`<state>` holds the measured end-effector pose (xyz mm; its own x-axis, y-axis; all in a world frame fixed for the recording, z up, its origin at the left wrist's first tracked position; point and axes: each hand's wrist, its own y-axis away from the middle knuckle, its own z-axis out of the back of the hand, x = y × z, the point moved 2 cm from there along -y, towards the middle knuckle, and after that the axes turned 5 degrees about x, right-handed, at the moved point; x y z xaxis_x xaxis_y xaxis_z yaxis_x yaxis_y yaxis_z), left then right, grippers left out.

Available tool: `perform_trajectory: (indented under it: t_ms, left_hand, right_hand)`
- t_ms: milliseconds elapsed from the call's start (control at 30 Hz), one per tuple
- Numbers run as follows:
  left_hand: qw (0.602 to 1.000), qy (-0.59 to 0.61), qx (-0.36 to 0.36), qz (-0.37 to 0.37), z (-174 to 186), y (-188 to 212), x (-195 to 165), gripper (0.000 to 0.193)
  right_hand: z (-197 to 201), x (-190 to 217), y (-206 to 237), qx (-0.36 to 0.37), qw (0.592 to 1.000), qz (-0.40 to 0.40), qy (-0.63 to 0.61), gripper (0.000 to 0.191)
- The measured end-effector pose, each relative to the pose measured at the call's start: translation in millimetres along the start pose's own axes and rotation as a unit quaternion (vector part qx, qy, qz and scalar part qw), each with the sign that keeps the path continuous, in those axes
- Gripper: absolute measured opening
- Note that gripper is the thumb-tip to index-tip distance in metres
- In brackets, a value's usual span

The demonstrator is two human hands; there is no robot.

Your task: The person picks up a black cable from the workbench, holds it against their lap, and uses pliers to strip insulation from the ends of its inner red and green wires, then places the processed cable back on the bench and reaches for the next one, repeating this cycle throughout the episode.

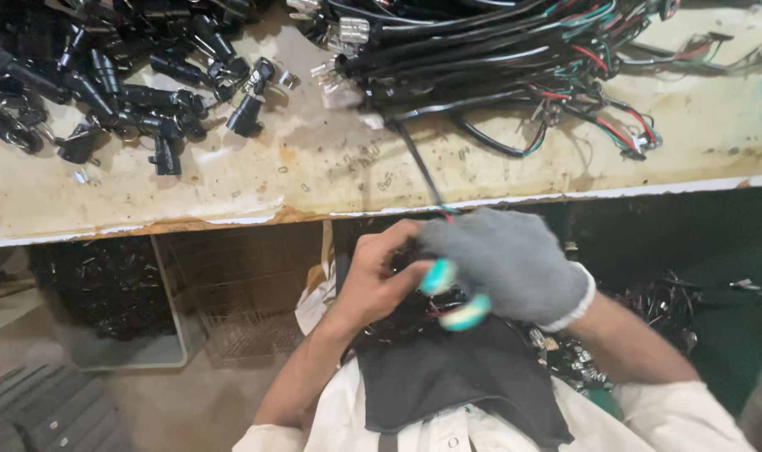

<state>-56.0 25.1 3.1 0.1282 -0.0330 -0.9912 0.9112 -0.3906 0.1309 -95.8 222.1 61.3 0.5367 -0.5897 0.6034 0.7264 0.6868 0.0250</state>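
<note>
While bare left hand and grey-gloved right hand close together on black sheathed wire, 2 teal-taped fingertips pinch; wire runs taut from harness pile on stained bench.

I see a stained, cream workbench with a chipped front edge; black plug connectors are heaped at its left. A tangle of black wire harnesses lies right; small metal clips are scattered between.

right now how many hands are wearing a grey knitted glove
1: the right hand wears the grey knitted glove, below the bench edge; the left hand beside it is bare.
</note>
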Motion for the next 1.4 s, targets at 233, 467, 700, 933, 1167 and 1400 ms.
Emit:
perform_trajectory:
  t_ms: [233, 467, 700, 933, 1167, 1400]
  left_hand:
    - [0.997, -0.069, -0.029, -0.024, -9, -2, -13, 0.036]
    - [0.996, -0.005, -0.011, -0.089, -10, 14, -6, 0.034]
    - [0.997, 0.060, -0.028, -0.046, -14, 21, 4, 0.038]
    - [0.992, 0.080, 0.043, -0.091, -12, 31, 12, 0.044]
    - [0.924, 0.380, -0.040, 0.007, -48, 25, -8, 0.072]
    - [0.913, -0.376, 0.157, -0.037, -8, 10, -39, 0.078]
  right_hand:
    - [-18, -8, 9, -0.216, 0.934, -0.085, -0.273, 0.012]
    - [-36, 3, 11, -0.324, 0.495, -0.016, -0.806, 0.010]
    - [-57, -13, -3, -0.250, 0.457, -0.049, -0.853, 0.011]
    - [-52, 11, 29, -0.374, 0.454, -0.017, -0.809, 0.013]
    - [-66, 15, 62, -0.390, 0.433, 0.004, -0.813, 0.016]
    - [12, -2, 14, -0.378, 0.807, -0.119, -0.439, 0.019]
